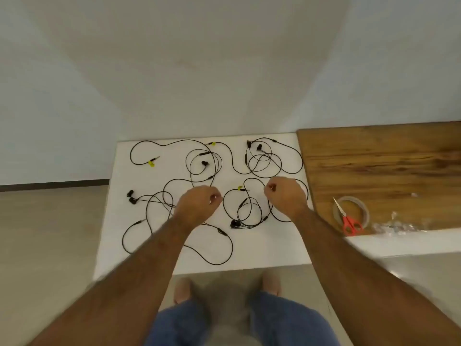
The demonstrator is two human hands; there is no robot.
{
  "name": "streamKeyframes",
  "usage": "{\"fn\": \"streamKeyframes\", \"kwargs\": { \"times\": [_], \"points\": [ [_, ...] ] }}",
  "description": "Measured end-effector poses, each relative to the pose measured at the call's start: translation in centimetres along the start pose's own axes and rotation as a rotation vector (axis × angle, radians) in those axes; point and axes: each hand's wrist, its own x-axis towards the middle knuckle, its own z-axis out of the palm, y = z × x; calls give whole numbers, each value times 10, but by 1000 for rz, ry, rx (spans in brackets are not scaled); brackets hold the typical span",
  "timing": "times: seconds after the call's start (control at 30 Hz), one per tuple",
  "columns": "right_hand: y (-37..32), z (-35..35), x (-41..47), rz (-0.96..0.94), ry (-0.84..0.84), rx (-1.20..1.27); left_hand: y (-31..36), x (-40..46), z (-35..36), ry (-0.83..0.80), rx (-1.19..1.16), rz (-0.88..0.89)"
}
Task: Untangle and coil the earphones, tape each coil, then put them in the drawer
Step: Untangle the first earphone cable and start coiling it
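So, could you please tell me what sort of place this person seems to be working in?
Probably a plain indoor room, perhaps a home or office: bare white walls, a white table spread with black earphones, and a wooden surface holding red scissors and tape.

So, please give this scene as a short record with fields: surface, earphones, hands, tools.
surface: white table, wooden board on its right
earphones: black earphones spread loose and tangled, none coiled
hands: left hand and right hand above the cables, fingers curled; grip unclear
tools: red scissors lying on tape roll
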Motion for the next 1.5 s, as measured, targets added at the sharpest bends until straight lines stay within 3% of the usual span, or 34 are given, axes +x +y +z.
{"fn": "streamKeyframes", "kwargs": {
  "times": [0.1, 0.27, 0.4, 0.6, 0.9, 1.07, 1.3, 1.5],
  "points": [
    [5, 6, 18, -7, 93, -25, 17, 26, 20, 54, -12, -9],
    [16, 27, 15, -17, 132, -49, 54, 37, 69, 27, -20, -170],
    [28, 32, -10, -17, 171, -20, 61, 24, 78, 76, -74, -160],
    [25, 2, -65, -53, 201, 84, 71, -29, 24, 188, -152, -15],
    [-60, -98, -136, -361, 377, 156, 135, -101, -91, 335, -215, 320],
    [-75, -141, -172, -443, 433, 126, 129, -126, -109, 379, -191, 302],
    [-51, -176, -199, -281, 761, -222, 102, -157, -109, 391, -392, 269],
    [-21, -193, -210, -153, 866, -129, 86, -174, -113, 460, -479, 219]
  ]
}}
